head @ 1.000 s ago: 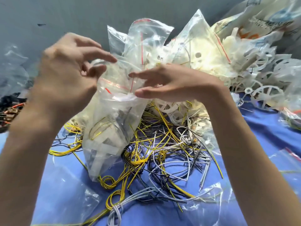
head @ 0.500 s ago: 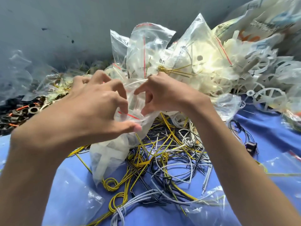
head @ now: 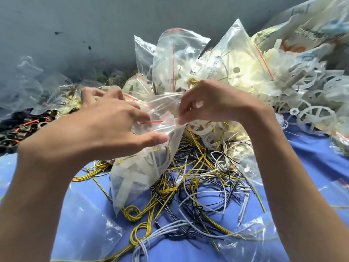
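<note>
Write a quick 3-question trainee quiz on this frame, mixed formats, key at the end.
1. True or false: the left hand and the right hand both hold the clear zip bag near its mouth.
2. What lies on the blue cloth right under that bag? A) a tangle of wires B) a stack of paper C) a row of bottles
3. Fill in: the seal stripe across the bag's mouth is coloured ___.
Key: 1 true; 2 A; 3 red.
</note>
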A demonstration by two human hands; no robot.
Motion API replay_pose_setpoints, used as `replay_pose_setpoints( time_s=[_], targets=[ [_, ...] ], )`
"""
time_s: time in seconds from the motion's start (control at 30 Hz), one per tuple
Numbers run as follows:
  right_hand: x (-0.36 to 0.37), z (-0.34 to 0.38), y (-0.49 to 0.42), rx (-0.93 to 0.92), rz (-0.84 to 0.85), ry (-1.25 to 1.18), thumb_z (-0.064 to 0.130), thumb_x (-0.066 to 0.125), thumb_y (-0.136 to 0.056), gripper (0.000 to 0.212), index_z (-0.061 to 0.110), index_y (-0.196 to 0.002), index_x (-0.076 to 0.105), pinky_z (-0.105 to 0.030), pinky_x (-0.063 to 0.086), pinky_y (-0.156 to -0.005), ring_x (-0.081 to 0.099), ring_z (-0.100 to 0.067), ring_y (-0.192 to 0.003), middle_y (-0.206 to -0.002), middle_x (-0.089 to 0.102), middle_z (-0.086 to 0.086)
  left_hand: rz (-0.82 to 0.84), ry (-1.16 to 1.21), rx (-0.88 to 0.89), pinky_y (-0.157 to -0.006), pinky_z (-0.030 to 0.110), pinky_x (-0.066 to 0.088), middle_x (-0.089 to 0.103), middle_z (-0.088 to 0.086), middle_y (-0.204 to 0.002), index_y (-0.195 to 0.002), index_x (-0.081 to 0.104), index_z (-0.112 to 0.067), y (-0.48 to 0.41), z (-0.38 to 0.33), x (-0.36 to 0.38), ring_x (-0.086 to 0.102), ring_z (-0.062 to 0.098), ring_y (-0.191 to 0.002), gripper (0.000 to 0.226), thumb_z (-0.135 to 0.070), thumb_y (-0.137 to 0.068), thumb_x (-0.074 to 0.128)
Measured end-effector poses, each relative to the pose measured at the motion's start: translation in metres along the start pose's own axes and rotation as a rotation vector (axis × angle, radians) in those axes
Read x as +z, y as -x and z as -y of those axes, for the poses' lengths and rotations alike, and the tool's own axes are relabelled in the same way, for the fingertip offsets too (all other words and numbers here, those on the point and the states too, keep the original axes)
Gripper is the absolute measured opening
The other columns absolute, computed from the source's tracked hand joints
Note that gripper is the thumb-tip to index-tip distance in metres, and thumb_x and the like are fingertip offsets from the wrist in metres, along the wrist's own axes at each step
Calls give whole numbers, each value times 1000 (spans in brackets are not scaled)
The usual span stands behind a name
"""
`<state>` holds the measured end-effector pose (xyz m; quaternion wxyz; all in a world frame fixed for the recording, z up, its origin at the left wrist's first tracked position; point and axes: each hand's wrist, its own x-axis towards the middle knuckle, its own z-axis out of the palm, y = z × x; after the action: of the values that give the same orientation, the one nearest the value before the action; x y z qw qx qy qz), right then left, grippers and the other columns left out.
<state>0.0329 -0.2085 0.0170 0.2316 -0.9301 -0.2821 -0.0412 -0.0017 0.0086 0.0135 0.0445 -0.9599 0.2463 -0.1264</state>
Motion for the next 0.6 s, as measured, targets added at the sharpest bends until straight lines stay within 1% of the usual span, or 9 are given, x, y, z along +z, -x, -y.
replay_pose_setpoints(
  time_s=[0.07, 0.13, 0.2, 0.27, 0.37, 0.43, 0.47, 0.53, 0.6],
  targets=[
    [0, 7, -1, -26, -125, -43, 22, 75, -78, 13, 11, -85, 74, -31, 43, -68, 50, -6, -63, -74, 66, 0, 106, 15, -15, -90, 36, 13, 60, -25, -97, -101, 63, -47, -1, -2, 2, 27, 4, -98, 89, -93, -50, 5],
    [-3, 21, 0, -109, -244, -139, 15, 73, -80, 10, 6, -82, 71, -35, 44, -77, 48, -8, -67, -72, 61, -4, 97, 81, -7, -91, 36, 17, 62, -19, -85, -84, 64, -41, -2, -5, 0, 31, 4, -96, 85, -93, -52, 6],
    [-9, 37, 3, -259, -331, -156, 12, 70, -81, 8, 4, -81, 68, -36, 45, -78, 48, -15, -67, -71, 59, -2, -5, 194, 4, -87, 34, 22, 57, -11, -70, -78, 65, -34, 0, 1, -5, 36, -9, -90, 87, -92, -56, 3],
    [-14, 50, 8, -425, -412, -162, 10, 67, -82, 8, 3, -80, 65, -32, 47, -75, 52, -22, -69, -70, 58, 1, -182, 375, 79, -86, 36, 31, 57, -9, -70, -84, 63, -49, 4, 15, -10, 40, -16, -91, 61, -87, -68, 17],
    [-25, 57, 18, -561, -383, -244, 16, 67, -82, 9, 14, -87, 59, -28, 47, -83, 57, -25, -80, -82, 59, -3, -325, 544, 299, -78, 34, 43, 62, -11, -80, -93, 65, -42, 7, 30, -16, 51, 7, -95, 28, -61, -89, 46],
    [-31, 45, 23, -473, -212, -186, 34, 75, -75, 33, 26, -101, 58, -26, 44, -93, 60, -12, -97, -96, 62, 7, -328, 563, 389, -73, 30, 43, 62, -10, -79, -91, 68, -45, 3, 36, -16, 53, 15, -92, 16, -49, -93, 52],
    [-32, 35, 23, -360, -117, -131, 44, 78, -68, 45, 31, -108, 60, -18, 41, -94, 58, 1, -101, -99, 61, 21, -319, 563, 402, -74, 29, 44, 63, -8, -80, -91, 68, -48, 1, 39, -14, 54, 17, -93, 15, -48, -93, 53],
    [-27, 15, 19, -147, -6, -46, 47, 81, -63, 48, 35, -107, 65, -12, 39, -92, 53, 15, -96, -94, 59, 35, -336, 528, 408, -80, 22, 41, 64, -9, -84, -90, 67, -48, -2, 44, -13, 53, 15, -98, 14, -49, -92, 54],
    [-23, 0, 13, -80, -5, -67, 42, 78, -68, 40, 21, -101, 70, -36, 42, -99, 58, -3, -101, -101, 64, 19, -334, 489, 385, -82, 18, 38, 64, -16, -89, -87, 66, -45, 0, 51, -9, 51, 9, -100, 19, -59, -87, 53]
  ],
)
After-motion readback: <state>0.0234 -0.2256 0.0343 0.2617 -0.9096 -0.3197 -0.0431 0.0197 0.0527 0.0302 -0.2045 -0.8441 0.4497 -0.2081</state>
